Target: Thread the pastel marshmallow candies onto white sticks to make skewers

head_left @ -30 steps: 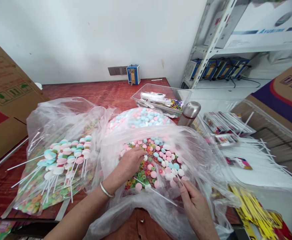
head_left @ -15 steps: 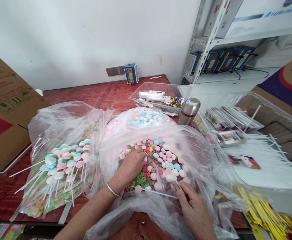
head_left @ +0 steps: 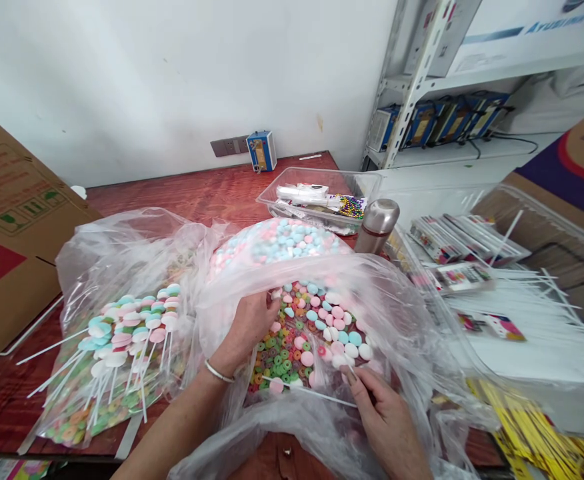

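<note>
Right hand [head_left: 387, 410] pinches white stick [head_left: 351, 371] at lower centre of frame

Right grip is closed, thumb to finger, on the stick, whose tip meets pastel candies [head_left: 353, 337]. Left hand [head_left: 251, 321] reaches into the upper left of the candy pile at frame centre; whether its grip holds anything cannot be told. Ring gummies [head_left: 279, 367] lie among the candies. A loose stick [head_left: 322, 395] crosses the pile's lower edge. Finished candy skewers [head_left: 135, 320] rest at left of frame, on a bagged gummy batch [head_left: 72, 420]. A steel flask [head_left: 378, 223] stands on the desk [head_left: 182, 190], right of centre.
</note>
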Demonstrator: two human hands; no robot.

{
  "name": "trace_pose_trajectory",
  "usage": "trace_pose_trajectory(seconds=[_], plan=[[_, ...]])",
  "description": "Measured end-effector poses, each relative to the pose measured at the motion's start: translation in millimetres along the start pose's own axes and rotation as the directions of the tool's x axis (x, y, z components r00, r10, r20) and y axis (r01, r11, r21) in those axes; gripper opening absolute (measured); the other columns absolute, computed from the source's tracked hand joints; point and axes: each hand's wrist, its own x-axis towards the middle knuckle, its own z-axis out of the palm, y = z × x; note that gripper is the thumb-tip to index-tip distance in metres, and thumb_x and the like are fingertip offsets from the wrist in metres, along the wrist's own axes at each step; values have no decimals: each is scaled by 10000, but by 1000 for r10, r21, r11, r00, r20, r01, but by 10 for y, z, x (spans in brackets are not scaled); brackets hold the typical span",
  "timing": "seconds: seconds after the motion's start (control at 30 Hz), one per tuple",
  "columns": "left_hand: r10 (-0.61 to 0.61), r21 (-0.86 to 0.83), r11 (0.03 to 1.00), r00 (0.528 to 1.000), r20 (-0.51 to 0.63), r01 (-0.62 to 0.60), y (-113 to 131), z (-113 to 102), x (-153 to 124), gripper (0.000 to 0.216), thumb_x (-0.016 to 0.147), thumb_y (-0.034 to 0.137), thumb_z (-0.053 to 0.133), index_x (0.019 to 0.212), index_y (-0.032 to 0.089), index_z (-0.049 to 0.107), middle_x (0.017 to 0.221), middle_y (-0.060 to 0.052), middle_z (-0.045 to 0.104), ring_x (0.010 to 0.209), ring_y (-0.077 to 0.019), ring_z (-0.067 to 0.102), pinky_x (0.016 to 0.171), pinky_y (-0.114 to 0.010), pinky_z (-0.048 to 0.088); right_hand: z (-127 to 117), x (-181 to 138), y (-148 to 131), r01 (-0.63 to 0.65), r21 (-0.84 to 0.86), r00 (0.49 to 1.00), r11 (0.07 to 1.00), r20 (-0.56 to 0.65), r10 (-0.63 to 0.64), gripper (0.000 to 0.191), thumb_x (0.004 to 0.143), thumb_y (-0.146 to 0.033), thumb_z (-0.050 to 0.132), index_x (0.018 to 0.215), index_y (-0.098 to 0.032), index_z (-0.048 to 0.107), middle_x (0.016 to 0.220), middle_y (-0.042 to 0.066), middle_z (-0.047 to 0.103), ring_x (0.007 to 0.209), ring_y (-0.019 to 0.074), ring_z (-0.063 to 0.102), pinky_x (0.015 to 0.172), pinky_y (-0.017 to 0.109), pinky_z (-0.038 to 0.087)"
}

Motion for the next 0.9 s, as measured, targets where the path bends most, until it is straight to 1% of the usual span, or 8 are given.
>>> trace_pose_trajectory(seconds=[0.1,0.2,0.4,0.5,0.57,0.67,0.77,0.9], plan=[[133,-107,987,986,97,-123,67,95,56,156,852,199,567,958,183,681,747,-16,652,690,-174,592,677,-274,418,-6,14,-37,7,7,1000,1000,-11,-7,392,944,-487,478,983,-207,749,927,62,756,804,221,696,710,261,530],[329,-179,935,936,125,-305,182,220,63,187,853,130,550,968,195,683,939,-46,685,889,-197,624,805,-291,447,-17,19,-83,9,23,1000,1000,-30,-8,421,944,-503,459,949,-196,748,923,74,756,799,222,695,705,265,530],[396,-190,911,906,151,-366,299,277,86,250,870,115,521,1050,192,677,1043,-67,685,960,-217,629,850,-315,460,-40,-33,-56,2,36,1000,999,-20,-1,417,958,-493,432,939,-203,732,890,57,745,750,207,677,690,272,522],[287,-195,944,953,91,-266,211,221,92,270,888,154,503,1078,207,687,969,-53,705,866,-206,642,821,-317,467,-59,-16,-65,19,9,999,1000,-41,-19,341,947,-445,473,979,-216,723,933,52,742,821,216,680,714,276,517],[134,-236,964,990,42,-120,110,187,86,269,891,204,513,1090,198,694,821,-33,702,728,-191,630,753,-314,474,-69,58,-148,62,-25,997,998,-40,-63,287,946,-380,484,1021,-221,711,977,55,737,871,219,673,745,282,510],[-94,-400,912,995,19,94,-25,140,44,256,857,287,580,1026,152,717,716,-34,690,683,-196,634,706,-316,486,-31,280,-356,133,-151,990,979,-18,-137,231,939,-277,475,992,-219,693,952,52,718,869,211,655,749,283,482],[-235,-661,705,964,123,256,-70,82,-53,309,814,358,652,1008,127,716,820,-72,729,787,-210,674,739,-316,512,115,556,-523,117,-397,992,910,-2,-128,141,911,-238,525,892,-216,662,876,39,674,763,195,630,659,272,432],[-179,-867,382,946,269,319,-55,32,-211,409,723,375,773,1056,151,692,957,-67,730,781,-158,667,693,-258,518,320,791,-552,92,-476,992,875,-35,-124,152,883,-139,530,953,-185,657,991,99,642,769,202,625,624,273,407]])
